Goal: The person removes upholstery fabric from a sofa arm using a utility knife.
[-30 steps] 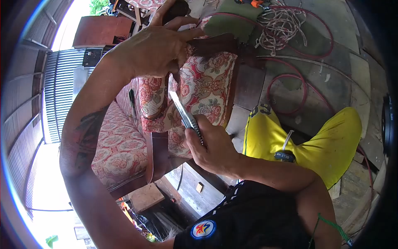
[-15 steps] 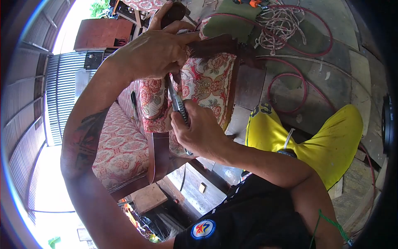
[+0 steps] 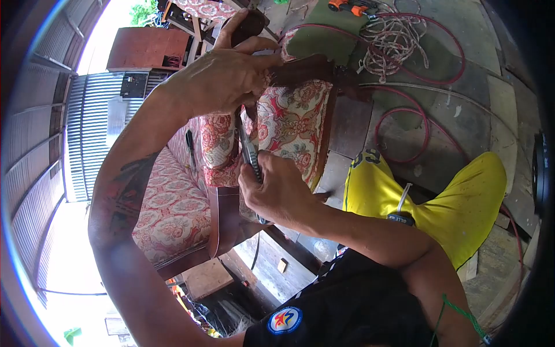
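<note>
Two hands work: the far left hand (image 3: 222,72), outer fingers spread, grip unclear, likely steadies the floral upholstery (image 3: 296,124); the near right hand (image 3: 276,188) clenches a cutter (image 3: 249,151).

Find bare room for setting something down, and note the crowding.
Free: the red-cream floral fabric seat between the tattooed left forearm and brown panel; the dark brown floor patch between the red floral padded sofa arm and looped red hose.
Crowded: that sofa arm, with the left hand, right hand and slim grey knife; and around the tangled whitish rope.
</note>
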The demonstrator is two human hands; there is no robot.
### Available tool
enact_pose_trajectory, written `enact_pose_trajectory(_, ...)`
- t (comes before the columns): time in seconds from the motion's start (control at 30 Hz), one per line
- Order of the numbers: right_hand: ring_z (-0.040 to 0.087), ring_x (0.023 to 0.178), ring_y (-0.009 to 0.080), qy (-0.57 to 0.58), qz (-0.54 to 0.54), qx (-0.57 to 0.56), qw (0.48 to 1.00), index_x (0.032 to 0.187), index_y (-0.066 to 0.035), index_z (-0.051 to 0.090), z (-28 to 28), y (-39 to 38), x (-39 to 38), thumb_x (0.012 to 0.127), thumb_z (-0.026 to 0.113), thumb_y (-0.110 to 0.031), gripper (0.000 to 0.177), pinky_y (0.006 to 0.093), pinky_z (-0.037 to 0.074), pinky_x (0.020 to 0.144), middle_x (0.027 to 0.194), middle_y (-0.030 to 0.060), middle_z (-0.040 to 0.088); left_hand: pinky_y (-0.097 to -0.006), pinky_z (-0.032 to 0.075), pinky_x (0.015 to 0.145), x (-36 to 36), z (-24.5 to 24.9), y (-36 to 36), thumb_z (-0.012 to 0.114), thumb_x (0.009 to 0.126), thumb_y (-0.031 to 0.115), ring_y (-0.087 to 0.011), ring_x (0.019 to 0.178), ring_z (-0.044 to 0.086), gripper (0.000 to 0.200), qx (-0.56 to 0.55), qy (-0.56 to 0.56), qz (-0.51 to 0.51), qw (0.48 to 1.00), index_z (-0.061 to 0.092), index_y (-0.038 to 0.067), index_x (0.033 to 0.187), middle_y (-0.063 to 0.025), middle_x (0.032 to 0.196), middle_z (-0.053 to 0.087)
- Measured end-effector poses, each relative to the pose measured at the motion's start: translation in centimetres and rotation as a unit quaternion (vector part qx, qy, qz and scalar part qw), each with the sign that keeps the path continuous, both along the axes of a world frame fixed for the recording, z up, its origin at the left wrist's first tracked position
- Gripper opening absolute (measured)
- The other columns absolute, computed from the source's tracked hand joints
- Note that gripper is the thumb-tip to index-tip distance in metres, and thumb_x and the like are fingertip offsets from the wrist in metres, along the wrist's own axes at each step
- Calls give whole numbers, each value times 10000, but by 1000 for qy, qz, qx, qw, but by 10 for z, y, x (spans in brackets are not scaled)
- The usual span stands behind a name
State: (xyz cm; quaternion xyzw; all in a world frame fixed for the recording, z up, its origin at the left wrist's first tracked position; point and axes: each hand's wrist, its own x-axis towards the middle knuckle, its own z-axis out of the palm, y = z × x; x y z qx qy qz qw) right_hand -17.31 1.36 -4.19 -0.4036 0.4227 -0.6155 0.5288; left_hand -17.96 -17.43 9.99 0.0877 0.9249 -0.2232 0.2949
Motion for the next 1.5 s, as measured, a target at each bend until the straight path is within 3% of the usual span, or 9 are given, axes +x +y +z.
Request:
enact_pose_trajectory(0.33,492,532,91,-96,69,1,993,956,-25,615,-30,33,0,1061,604,-159,170,349,373,485,621,29,534,-674,19,1318,-10,4,14,816,895,251,-221,1493,482,77,43,13,67,997,829,204,955,1,1417,691)
enact_pose_trajectory(0.43,685,534,271,-17,-17,-99,995,1162,42,637,-59,36,-6,1064,583,-239,303,431,546,529,636,117,650,-614,117,1334,-21,30,5,751,985,207,-266,1454,543,160,173,70,175,967,817,170,1126,-61,1431,698)
enact_pose_trajectory(0.5,684,531,257,49,-141,-156,976,1277,9,613,-71,27,-19,1087,573,-238,314,434,544,507,641,86,650,-544,317,1296,-21,47,-4,749,980,176,-278,1433,565,239,288,225,278,888,793,148,1214,-70,1425,701)
enact_pose_trajectory(0.53,698,572,250,32,-114,-127,985,1306,11,610,-72,24,-30,1092,571,-225,321,416,548,538,683,105,666,-490,448,1224,-20,60,-2,798,932,163,-277,1424,572,332,221,250,262,905,769,123,1260,-72,1446,686)
enact_pose_trajectory(0.7,732,727,251,-29,-105,-167,980,1402,24,581,-78,4,-66,1095,578,-165,361,361,557,669,882,196,719,-520,426,1229,8,67,-26,900,817,219,-269,1416,570,652,80,257,275,923,656,126,1414,-69,1446,660)
enact_pose_trajectory(0.83,755,858,333,76,-129,-197,969,1422,41,563,-65,-3,-88,1064,618,-109,392,379,573,763,1070,255,730,-424,523,1068,28,45,-29,946,795,233,-256,1248,669,498,150,268,329,893,748,50,1213,-119,1290,725)
enact_pose_trajectory(0.9,755,916,400,135,-179,-275,935,1408,48,571,-63,-13,-89,1045,629,-90,392,420,588,775,1100,270,729,-372,568,938,42,37,-45,946,808,206,-194,1075,708,371,295,265,457,796,770,32,1083,-79,1153,758)
enact_pose_trajectory(1.0,738,965,444,196,-192,-316,908,1404,39,577,-61,-32,-89,1030,639,-85,399,464,594,781,1131,276,727,-320,569,840,47,31,-36,922,852,198,-116,954,692,287,302,298,408,808,757,7,987,-22,1012,752)
enact_pose_trajectory(1.5,734,799,385,284,-241,-373,850,1436,-40,587,-62,-82,-83,1006,647,-111,439,470,596,679,994,193,733,-297,562,843,46,27,-39,842,938,166,-78,908,671,171,396,283,397,778,759,25,989,12,929,734)
